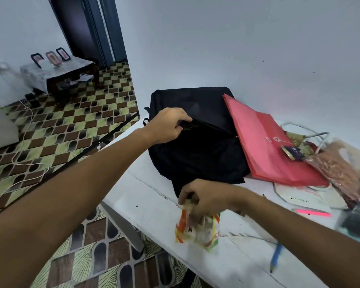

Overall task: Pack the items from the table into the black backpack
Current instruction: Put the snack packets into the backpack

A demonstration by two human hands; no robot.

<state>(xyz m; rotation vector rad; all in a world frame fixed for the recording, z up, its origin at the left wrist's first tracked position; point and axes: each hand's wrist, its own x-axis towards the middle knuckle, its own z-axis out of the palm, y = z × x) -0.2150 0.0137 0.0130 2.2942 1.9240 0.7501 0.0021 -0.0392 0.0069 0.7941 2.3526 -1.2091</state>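
Your left hand (pixel 168 125) is pinching the edge of the black backpack (pixel 197 146) opening, and your right hand (pixel 204 199) grips a blurry orange-and-white snack packet (pixel 195 230) just in front of it on the white table (pixel 154 196). Red folder (pixel 272 146) leans against the backpack.

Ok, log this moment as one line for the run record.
left hand: pinches black backpack opening | right hand: grips snack packet over table | red folder: leaning on backpack | blue pen: unpacked
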